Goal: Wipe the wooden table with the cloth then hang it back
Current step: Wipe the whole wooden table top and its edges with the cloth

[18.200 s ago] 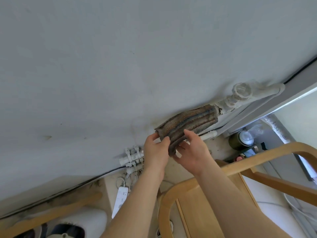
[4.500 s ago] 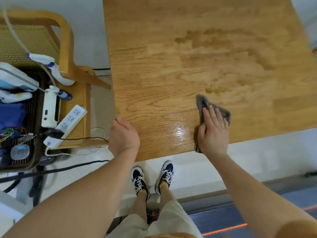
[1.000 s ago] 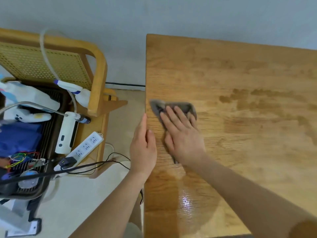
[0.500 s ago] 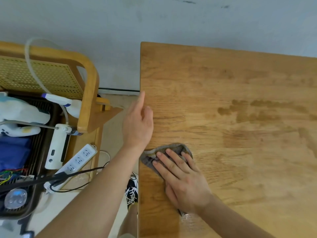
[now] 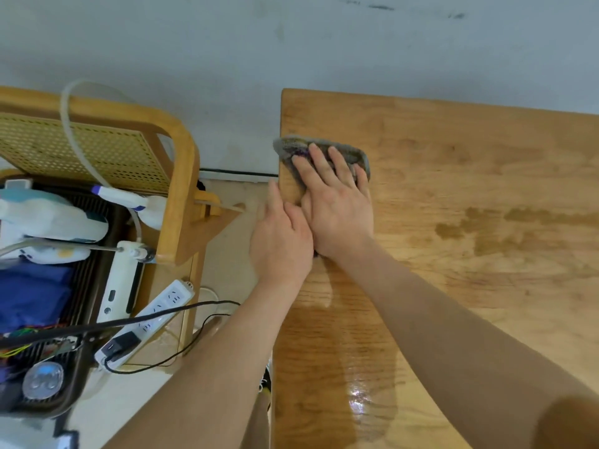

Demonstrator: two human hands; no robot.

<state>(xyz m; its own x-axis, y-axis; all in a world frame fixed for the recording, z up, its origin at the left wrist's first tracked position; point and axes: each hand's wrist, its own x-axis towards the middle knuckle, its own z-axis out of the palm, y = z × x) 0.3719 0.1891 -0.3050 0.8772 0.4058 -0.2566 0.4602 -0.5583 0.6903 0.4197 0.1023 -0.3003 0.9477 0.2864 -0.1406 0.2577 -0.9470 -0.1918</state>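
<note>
Nearer far edge now: cloth [image 5: 324, 150].

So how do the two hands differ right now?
The right hand lies flat on the cloth, fingers spread, pressing it onto the table; the left hand holds nothing and sits at the table's left edge. The right reaches farther toward the wall. Both are bare and side by side.

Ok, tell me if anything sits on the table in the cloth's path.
Nothing visible does. The right hand presses the cloth flat near the wooden table's far left corner; the tabletop beyond shows only damp streaks.
</note>
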